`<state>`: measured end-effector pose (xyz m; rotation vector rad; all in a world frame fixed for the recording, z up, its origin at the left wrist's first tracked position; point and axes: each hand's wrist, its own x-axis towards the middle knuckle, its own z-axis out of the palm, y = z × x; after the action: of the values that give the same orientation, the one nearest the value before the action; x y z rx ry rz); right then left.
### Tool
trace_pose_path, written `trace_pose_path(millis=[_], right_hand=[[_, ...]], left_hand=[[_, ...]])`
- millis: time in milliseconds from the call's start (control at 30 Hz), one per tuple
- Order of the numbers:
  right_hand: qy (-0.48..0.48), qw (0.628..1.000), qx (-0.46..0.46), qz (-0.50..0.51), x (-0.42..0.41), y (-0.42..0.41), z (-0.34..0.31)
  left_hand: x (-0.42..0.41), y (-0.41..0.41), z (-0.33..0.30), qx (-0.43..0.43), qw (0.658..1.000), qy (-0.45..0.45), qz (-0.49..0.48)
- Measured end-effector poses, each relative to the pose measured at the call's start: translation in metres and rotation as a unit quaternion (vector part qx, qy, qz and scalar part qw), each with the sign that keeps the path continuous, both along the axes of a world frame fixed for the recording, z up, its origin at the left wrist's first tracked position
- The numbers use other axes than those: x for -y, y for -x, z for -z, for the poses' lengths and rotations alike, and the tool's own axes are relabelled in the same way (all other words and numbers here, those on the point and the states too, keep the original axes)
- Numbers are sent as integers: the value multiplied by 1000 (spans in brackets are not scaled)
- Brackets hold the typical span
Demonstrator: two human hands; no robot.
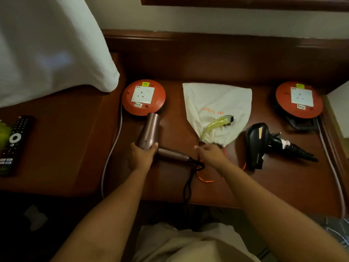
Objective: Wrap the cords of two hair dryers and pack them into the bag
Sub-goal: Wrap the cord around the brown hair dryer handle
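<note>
A rose-gold hair dryer point(150, 132) lies on the wooden table, its handle pointing right. My left hand point(141, 156) grips the rear of its barrel. Its black cord point(188, 183) hangs over the table's front edge. My right hand point(210, 153) is closed on the cord near the gathered neck of a white drawstring bag point(217, 103) with orange drawstrings point(204, 177). A yellow-wrapped cord with a plug point(219, 123) lies on top of the bag. A black hair dryer point(258, 144) with its cord bundled lies to the right.
Two orange extension reels with white sockets stand at the back, one at the left point(143, 97) and one at the right point(299, 100). A grey cable point(111, 154) runs down the left side. A remote control point(13, 144) lies at far left, below white bedding point(47, 44).
</note>
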<state>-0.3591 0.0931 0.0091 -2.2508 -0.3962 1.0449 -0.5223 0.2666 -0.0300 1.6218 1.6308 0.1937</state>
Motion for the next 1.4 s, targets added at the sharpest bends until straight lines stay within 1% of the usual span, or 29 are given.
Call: trace_pose_path(millis=[67, 167, 233, 300, 333, 400, 433, 467, 533, 567, 600, 633, 667, 733, 800, 933, 967, 1100, 1167, 1200, 1300, 1400], right_hand=[[42, 996, -6, -77, 6, 9, 9], [119, 976, 27, -181, 6, 12, 15], [163, 962, 65, -207, 8, 17, 22], [186, 964, 67, -177, 11, 21, 29], [182, 971, 50, -148, 11, 23, 30], [159, 984, 7, -82, 9, 22, 33], [151, 987, -9, -61, 8, 21, 35], [148, 987, -20, -56, 7, 20, 33], [125, 990, -14, -56, 5, 21, 28], [106, 994, -15, -38, 5, 22, 29], [79, 997, -23, -4, 6, 22, 28], [54, 997, -35, 30, 8, 22, 28], [34, 997, -43, 57, 11, 22, 27], [4, 996, -50, 76, 19, 20, 25], [-39, 990, -76, 115, 26, 17, 20], [-126, 961, -141, 202, 42, 8, 4], [-161, 947, -165, 223, 43, 6, 1], [-272, 890, -237, 278, 43, -6, -36], [-309, 863, -261, 302, 38, -15, -53], [-314, 856, -270, 311, 36, -16, -58], [-363, 825, -301, 311, 32, -23, -85], [-384, 829, -292, 284, 28, -29, -97]], left_hand=[[3, -5, -1, -5, 1000, -6, 8], [7, -8, 1, -32, 999, -23, 17], [10, -9, -1, -48, 998, -35, 16], [14, -12, -5, -58, 997, -41, 31], [16, -14, -8, -69, 995, -52, 49], [21, -17, -12, -118, 978, -122, 119], [25, -17, -13, -145, 957, -176, 178], [29, -17, -13, -160, 925, -235, 251], [38, -16, -9, -152, 836, -322, 417], [43, -17, -9, -144, 790, -335, 493], [48, -19, -8, -146, 755, -320, 554], [53, -23, -8, -160, 735, -286, 594], [56, -28, -8, -178, 727, -251, 614], [54, -38, -10, -208, 730, -213, 615], [46, -47, -13, -213, 735, -213, 607], [31, -57, -20, -198, 712, -219, 637], [29, -59, -22, -192, 714, -217, 638], [31, -64, -32, -142, 755, -200, 608], [28, -74, -46, -122, 764, -211, 597], [27, -78, -52, -113, 768, -211, 593], [18, -100, -92, -95, 760, -264, 586], [7, -113, -122, -93, 750, -304, 580]])
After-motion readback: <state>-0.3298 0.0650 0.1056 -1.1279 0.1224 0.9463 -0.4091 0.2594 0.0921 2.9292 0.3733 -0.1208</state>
